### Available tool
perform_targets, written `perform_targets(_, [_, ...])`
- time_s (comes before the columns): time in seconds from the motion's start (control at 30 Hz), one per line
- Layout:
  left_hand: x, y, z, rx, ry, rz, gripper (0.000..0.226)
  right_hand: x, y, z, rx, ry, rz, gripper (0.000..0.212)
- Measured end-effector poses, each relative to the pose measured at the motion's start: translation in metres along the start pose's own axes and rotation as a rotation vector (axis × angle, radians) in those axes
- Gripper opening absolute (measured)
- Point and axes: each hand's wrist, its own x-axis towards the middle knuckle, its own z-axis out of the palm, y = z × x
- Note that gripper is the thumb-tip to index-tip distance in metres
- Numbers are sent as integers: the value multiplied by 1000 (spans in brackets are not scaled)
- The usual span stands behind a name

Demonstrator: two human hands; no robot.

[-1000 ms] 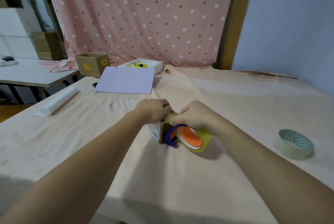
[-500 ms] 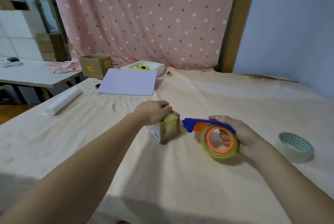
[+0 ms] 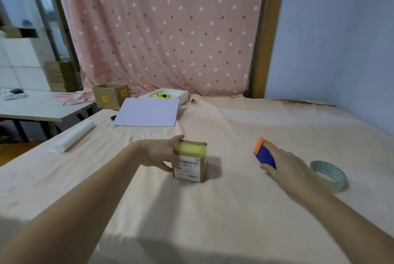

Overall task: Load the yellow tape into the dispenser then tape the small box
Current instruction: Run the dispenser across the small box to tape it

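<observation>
Dispenser (image 3: pixel 265 154) now farther right — box (image 3: pixel 190 161) turned.

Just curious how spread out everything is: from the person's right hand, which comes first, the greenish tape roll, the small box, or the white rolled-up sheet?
1. Greenish tape roll: just right of the right hand, which rests on the tape dispenser.
2. Small box: to its left, at the table's middle, held by the left hand.
3. White rolled sheet: far left edge.

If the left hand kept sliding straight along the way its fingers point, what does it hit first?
The left hand already touches the small box, so it would push that first. Beyond the box the cloth-covered table looks bare towards the dispenser, though depth is uncertain.
</observation>
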Motion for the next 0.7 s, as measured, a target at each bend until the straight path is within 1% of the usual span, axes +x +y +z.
perform_targets(0.03, [0,-5,6,65,35,26,104,-1,0,6,-38,3,-14,75])
perform_targets(0.1, [1,-15,17,147,162,113,104,-6,-1,14,-134,23,-39,81])
perform_targets(0.17, [4,-21,26,89,259,198,102,-12,-1,20,-231,52,-13,83])
perform_targets(0.23, [7,-23,35,-29,283,254,102,-17,-5,19,-275,134,-25,78])
perform_targets(0.27, [8,-22,40,-75,282,274,106,-19,-8,18,-249,202,-70,72])
perform_targets(0.3, [11,-20,47,-108,278,293,110,-22,-13,17,-180,272,-120,66])
perform_targets(0.33, [13,-17,55,-122,275,310,113,-24,-19,15,-60,295,-163,63])
perform_targets(0.37, [16,-14,65,-122,272,329,114,-26,-26,12,96,261,-179,64])
perform_targets(0.4, [19,-11,76,-108,269,348,113,-29,-34,9,267,175,-162,69])
perform_targets(0.47, [26,-5,99,-103,267,393,107,-36,-46,8,506,-11,-125,77])
perform_targets(0.5, [31,-4,109,-106,271,421,103,-40,-50,10,602,-75,-132,72])
perform_targets(0.53, [35,-4,119,-105,278,443,98,-42,-51,16,701,-90,-140,59])
perform_targets(0.6, [44,-8,135,-102,314,487,88,-46,-49,25,797,-64,-72,33])
perform_targets(0.63, [47,-11,141,-112,325,507,83,-47,-47,29,816,-49,-28,28])
perform_targets(0.7, [50,-14,152,-106,309,532,69,-47,-44,35,797,-39,47,29])
